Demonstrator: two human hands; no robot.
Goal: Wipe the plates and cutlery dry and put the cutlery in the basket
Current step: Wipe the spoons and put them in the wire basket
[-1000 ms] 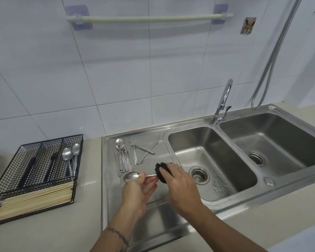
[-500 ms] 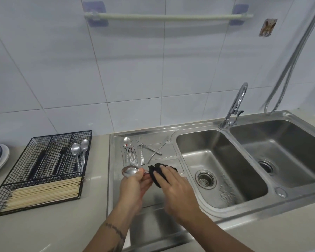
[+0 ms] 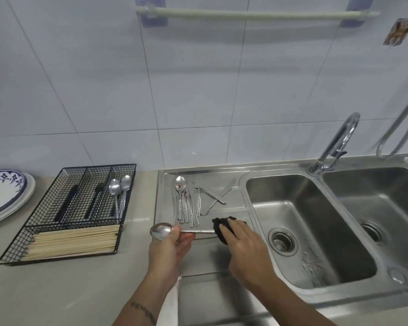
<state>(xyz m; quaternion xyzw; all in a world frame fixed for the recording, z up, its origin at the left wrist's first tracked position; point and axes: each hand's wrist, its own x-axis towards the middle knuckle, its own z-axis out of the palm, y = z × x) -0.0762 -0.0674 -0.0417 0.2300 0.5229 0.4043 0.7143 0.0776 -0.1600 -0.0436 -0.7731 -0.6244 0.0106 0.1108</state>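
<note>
Low in the middle of the frame, the left hand (image 3: 169,245) pinches a spoon (image 3: 174,230) at the neck just behind its bowl, thumb on top, and holds it level with the handle running toward the right. The right hand (image 3: 243,243) has its fingers curled over a dark cloth (image 3: 219,228) bunched round the far end of that handle — the wiping step, by the look of it, near the tip of the handle.

As to progress, the task looks partly done. At centre left, the black wire basket (image 3: 28,251) sits on the counter; two spoons (image 3: 119,191) lie in its right-hand compartment, dark-handled pieces in the two compartments beside it, and a bundle of chopsticks (image 3: 73,242) fills the front section. At the left edge of the frame the plates (image 3: 3,201) are stacked, blue-patterned one on top — whether they are dry I cannot tell.

Still to do: a loose cluster of cutlery (image 3: 191,198) — spoons, a fork, what seem to be knives — lies on the draining board (image 3: 231,201) just above the hands, in the middle of the frame. Each of those likely needs wiping, and the spoon in hand has yet to go into the basket.
</note>
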